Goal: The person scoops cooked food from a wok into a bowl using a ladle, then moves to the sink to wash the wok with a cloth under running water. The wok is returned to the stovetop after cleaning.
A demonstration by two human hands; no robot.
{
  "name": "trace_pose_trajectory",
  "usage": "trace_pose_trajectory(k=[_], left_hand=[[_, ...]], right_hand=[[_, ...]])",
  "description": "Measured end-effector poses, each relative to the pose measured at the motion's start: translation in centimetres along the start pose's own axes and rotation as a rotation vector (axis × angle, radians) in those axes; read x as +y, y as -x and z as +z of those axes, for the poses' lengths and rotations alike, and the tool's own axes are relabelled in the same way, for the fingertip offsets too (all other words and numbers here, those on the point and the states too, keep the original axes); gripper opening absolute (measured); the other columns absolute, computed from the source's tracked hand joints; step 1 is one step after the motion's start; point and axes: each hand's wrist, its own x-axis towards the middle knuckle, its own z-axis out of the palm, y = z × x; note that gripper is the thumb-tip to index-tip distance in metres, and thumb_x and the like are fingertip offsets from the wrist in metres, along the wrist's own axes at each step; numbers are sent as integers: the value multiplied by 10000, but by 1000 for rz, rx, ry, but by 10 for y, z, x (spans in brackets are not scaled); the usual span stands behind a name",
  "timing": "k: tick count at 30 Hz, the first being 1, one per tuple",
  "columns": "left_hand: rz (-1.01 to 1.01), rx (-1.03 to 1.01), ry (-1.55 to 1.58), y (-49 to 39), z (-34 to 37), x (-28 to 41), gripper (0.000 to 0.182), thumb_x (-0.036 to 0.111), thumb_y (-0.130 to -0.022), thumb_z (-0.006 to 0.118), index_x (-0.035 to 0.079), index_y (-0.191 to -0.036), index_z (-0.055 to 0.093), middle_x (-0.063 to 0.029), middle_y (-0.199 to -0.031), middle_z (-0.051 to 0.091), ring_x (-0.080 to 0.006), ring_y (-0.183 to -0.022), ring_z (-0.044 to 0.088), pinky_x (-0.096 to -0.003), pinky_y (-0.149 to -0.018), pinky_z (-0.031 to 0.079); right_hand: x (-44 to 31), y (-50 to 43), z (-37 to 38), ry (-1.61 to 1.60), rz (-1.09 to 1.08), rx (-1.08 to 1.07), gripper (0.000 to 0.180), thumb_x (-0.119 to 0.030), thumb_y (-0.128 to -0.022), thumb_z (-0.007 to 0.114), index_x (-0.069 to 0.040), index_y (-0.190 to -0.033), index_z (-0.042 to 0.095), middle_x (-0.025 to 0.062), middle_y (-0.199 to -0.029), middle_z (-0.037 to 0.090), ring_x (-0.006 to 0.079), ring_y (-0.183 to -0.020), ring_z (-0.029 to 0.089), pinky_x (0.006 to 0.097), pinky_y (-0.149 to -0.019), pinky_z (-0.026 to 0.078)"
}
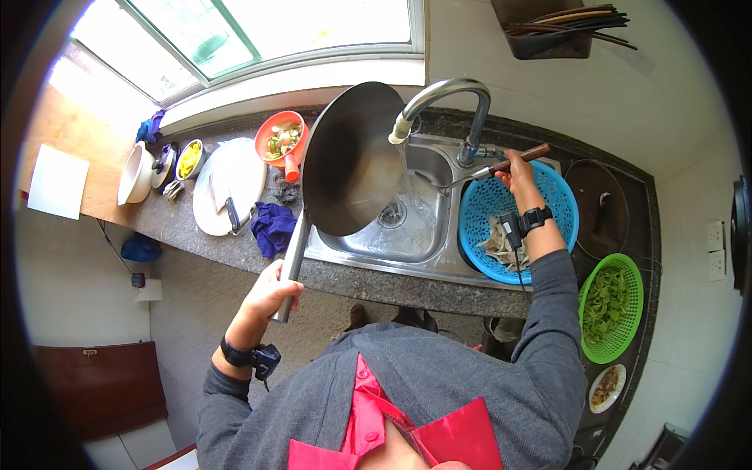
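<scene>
My left hand (274,292) is closed around the handle of a dark wok (352,158), which is tilted on its side over the left part of the steel sink (411,244). Water runs from the curved faucet (443,88) beside the wok's right rim, down towards the drain. My right hand (517,173) grips the wooden-ended handle of a metal spatula or ladle (446,185); its head is over the sink's right side. Under my right forearm sits a blue plastic colander (555,194) with pale strips of food (499,249) in it.
Left of the sink are a purple cloth (274,228), an orange bowl (262,130) of food scraps and a white cutting board (247,170) bearing a knife (232,212). At right lie a glass lid (599,217), a green basket (635,294) of leafy greens and a small dish (607,388).
</scene>
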Motion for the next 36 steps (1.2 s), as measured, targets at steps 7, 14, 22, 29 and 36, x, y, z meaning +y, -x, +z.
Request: trace_pose_trajectory(k=[7,14,22,29,36], left_hand=[[37,2,-109,-2,-11,21,330,73,-686,643,19,-938,438,-57,-656,507,-143,-459,502,-263,-426,423],[78,-43,-127,-4,-33,22,276,83,-691,636,33,-891,453,-44,-632,506,-129,-448,502,-251,-413,411],[165,-245,-172,-14,-78,7,153,117,-707,618,32,-771,508,-44,-588,529,-132,-439,514,-250,-432,415],[314,-285,-271,-39,-105,-18,137,124,-687,610,29,-714,516,-58,-573,540,-143,-435,521,-263,-413,397],[285,-413,-195,-40,-117,-23,109,100,-704,594,17,-665,534,-73,-568,542,-169,-425,522,-278,-415,407]], right_hand=[[9,61,13,-48,-84,-243,334,-299,-847,580,-28,-1040,549,131,-807,674,133,-455,583,211,-377,451],[50,158,4,155,-738,-481,52,-54,-820,603,-30,-865,613,68,-973,650,123,-840,601,270,-733,489],[102,280,26,689,-1504,-190,175,-36,-655,651,-69,-797,554,80,-937,655,246,-764,590,348,-674,482],[162,397,55,805,-1457,23,190,-6,-668,637,-75,-829,561,75,-988,639,284,-839,576,352,-728,493],[210,509,44,793,-1439,261,245,12,-625,656,-59,-844,571,77,-1012,623,282,-819,564,354,-709,493]])
